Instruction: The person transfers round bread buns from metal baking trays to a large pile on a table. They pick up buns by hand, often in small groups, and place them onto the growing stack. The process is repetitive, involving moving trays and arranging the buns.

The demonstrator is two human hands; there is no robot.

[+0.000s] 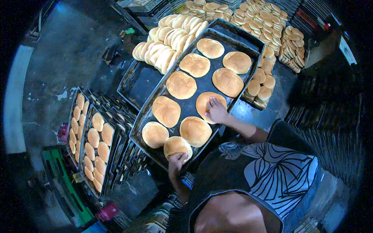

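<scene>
Flat round golden buns lie in two rows in a deep dark metal baking tray that slants across the view. My left hand is at the tray's near end, its fingers gripping the near edge of a bun. Farther up the tray's right side, my right hand lies palm down on another bun; whether its fingers grip the bun is not clear. Between the hands lies a large bun. Beyond the tray's upper left side, pale buns stand packed on edge in rows.
An empty dark tray sits partly under the packed buns. At left, trays of buns stand tilted in a stack. Heaped buns and a crate of buns are at the back right. Many thin dark trays stand at right.
</scene>
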